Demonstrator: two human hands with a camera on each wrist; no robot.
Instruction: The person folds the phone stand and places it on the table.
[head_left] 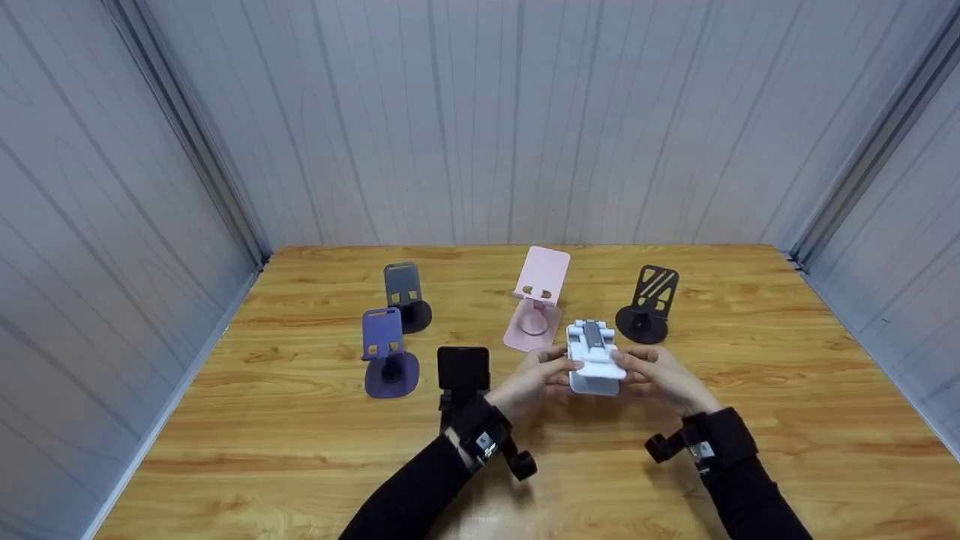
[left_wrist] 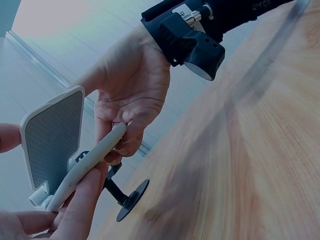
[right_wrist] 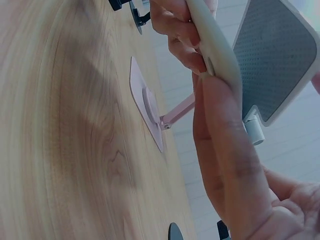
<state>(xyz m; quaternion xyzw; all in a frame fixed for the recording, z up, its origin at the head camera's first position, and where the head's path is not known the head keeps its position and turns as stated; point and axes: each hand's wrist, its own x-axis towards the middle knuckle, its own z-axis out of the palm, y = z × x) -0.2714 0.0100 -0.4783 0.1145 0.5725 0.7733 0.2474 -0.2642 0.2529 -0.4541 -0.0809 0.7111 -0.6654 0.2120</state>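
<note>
A white folding phone stand [head_left: 595, 358] is held up off the table between both hands, partly folded. My left hand [head_left: 536, 381] grips its left side, and my right hand [head_left: 664, 375] grips its right side. Seen from the left wrist, a grey textured panel [left_wrist: 55, 135] with a white rim stands at an angle to the thick white base [left_wrist: 92, 160], which fingers of both hands pinch. The right wrist view shows the right index finger [right_wrist: 230, 130] laid along the base's edge. Behind the held stand is a pink phone stand [head_left: 541, 274].
A black slotted stand [head_left: 655, 296] is at the right. Leftward stand a grey-blue stand [head_left: 403, 283] and a purple stand [head_left: 383, 337]. A black stand [head_left: 463, 367] sits beside the left wrist, its lower part partly hidden. Ribbed pale walls enclose the wooden table [head_left: 285, 427].
</note>
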